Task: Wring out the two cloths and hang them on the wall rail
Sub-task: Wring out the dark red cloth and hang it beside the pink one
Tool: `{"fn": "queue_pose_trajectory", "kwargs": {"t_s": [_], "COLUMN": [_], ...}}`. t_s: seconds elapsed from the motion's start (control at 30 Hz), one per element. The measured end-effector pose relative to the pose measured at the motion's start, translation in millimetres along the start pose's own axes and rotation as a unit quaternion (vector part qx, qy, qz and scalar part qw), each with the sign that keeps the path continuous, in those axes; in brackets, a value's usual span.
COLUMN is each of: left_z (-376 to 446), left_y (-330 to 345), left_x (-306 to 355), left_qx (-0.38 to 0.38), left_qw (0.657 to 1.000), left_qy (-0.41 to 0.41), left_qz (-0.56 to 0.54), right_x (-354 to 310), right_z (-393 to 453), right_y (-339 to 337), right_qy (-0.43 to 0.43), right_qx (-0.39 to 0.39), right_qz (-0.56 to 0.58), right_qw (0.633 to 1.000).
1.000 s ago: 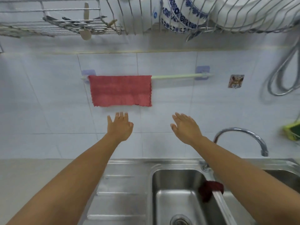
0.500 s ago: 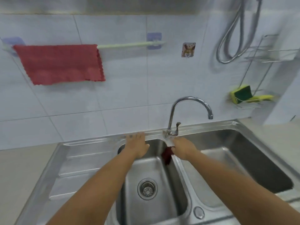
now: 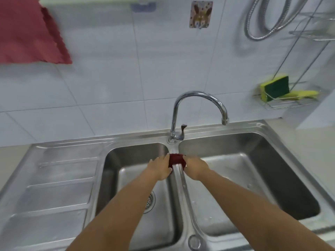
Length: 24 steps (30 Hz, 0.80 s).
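Observation:
A dark red wet cloth [image 3: 176, 159] lies bunched over the divider between the two sink basins, just below the tap. My left hand [image 3: 159, 168] grips its left end and my right hand [image 3: 194, 167] grips its right end. A lighter red cloth [image 3: 27, 31] hangs spread on the pale green wall rail [image 3: 87, 0] at the top left; the rail runs to a purple bracket [image 3: 143, 6].
A curved chrome tap [image 3: 197, 98] rises behind the divider. The steel double sink [image 3: 262, 127] has a ribbed drainboard [image 3: 54, 187] on the left. A wire rack with green-yellow sponges [image 3: 276, 87] hangs at the right, and a shower hose [image 3: 262, 24] loops above.
My hands dropped from the wall near the hung cloth down to the sink divider and took hold of the dark red cloth. The view tilted down and right.

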<state>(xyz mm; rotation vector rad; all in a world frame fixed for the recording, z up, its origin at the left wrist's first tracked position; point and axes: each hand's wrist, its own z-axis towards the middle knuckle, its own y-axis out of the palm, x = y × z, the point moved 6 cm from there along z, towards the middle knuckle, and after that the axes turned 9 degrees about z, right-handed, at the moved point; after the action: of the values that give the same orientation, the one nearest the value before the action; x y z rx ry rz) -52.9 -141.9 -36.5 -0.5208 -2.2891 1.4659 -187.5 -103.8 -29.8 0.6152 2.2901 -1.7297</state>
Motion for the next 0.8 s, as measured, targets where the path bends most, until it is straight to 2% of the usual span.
{"fn": "queue_pose_trajectory", "kwargs": {"t_s": [0.17,0.37,0.57,0.67,0.8], "left_z": [13.4,26.8,29.7,26.7,17.0], "left_y": [3.2,0.9,3.1,0.8,-5.9], "left_x": [8.3,11.3,11.8,15.5,15.3], "left_qx": [0.040,0.086,0.093,0.085,0.084], "left_qw": [0.999,0.989,0.992,0.994,0.994], "left_qy": [0.003,-0.024,-0.053,-0.049,-0.036], "left_qz": [-0.037,-0.116,-0.064,-0.040,-0.065], "right_x": [10.5,16.7,23.9,24.9,27.3], "right_z": [17.6,27.7,24.0,20.6,14.1], "right_y": [6.7,8.2,14.5,18.4,18.9], "right_qy": [-0.017,-0.021,-0.003,-0.011,-0.009], "right_qx": [-0.009,0.024,0.064,0.060,0.051], "right_qz": [0.052,0.134,0.182,0.183,0.182], "right_qw": [0.998,0.990,0.981,0.981,0.982]}}
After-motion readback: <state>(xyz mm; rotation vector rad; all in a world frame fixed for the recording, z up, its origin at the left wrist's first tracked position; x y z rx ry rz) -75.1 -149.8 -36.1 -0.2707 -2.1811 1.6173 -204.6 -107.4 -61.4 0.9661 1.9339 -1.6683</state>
